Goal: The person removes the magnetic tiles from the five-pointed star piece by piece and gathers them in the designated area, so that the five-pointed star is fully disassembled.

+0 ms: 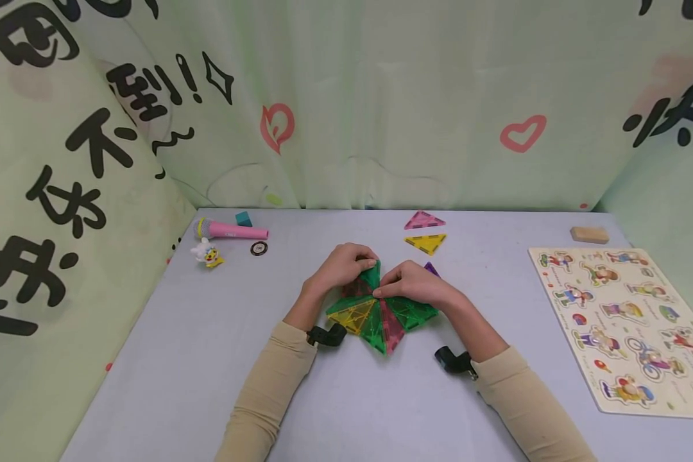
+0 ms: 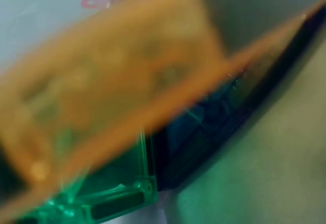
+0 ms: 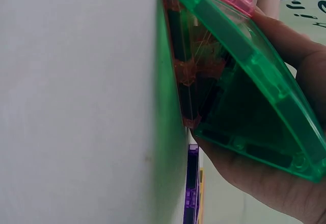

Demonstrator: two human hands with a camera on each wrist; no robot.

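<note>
Several translucent triangular magnetic tiles join edge to edge in a raised fan on the table. A yellow tile [image 1: 352,316], a pink tile [image 1: 391,327] and green tiles [image 1: 411,312] are among them. My left hand [image 1: 346,264] pinches a green tile [image 1: 371,276] at the fan's far side. From the right, my right hand [image 1: 414,282] grips the fan, its fingertips near the centre where the points meet. The right wrist view shows that hand behind a tilted green tile [image 3: 254,107]. A blurred orange-looking tile [image 2: 112,86] covers much of the left wrist view, hiding the left fingers' contact.
Loose pink [image 1: 424,220], yellow [image 1: 426,244] and purple [image 1: 432,268] tiles lie beyond the right hand. A pink toy microphone [image 1: 237,231], small figurine [image 1: 209,254], black disc [image 1: 258,248] and teal block [image 1: 244,219] sit back left. A picture board [image 1: 560,308] and wooden block [image 1: 590,235] lie right.
</note>
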